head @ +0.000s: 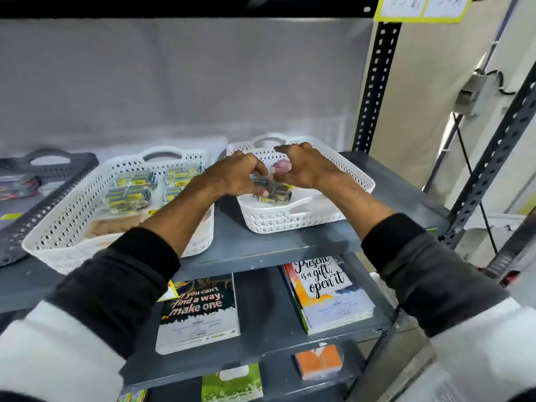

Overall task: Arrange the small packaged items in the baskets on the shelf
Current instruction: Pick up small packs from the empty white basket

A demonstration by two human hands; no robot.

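Fingers of the left hand pinch a small clear packet over the small white basket at the shelf's right end. Right hand hovers beside it, fingers curled apart, empty. 1 larger white basket to the left holds more packets.

Both arms in long sleeves, same garment by the look. Left sleeve: white fabric on the upper part nearest the shoulder, then dark charcoal grey over the forearm w/ soft creases, ending in a black ribbed knit cuff, snug fit. Right sleeve: same scheme, white up top, dark grey mid section, black ribbed cuff. Colour change from white to grey runs as a clean straight edge across each arm. Fabric looks matte, sweatshirt-type, no logo or print visible. Left hand & right hand bare: no gloves. Forearms bare past the cuffs.
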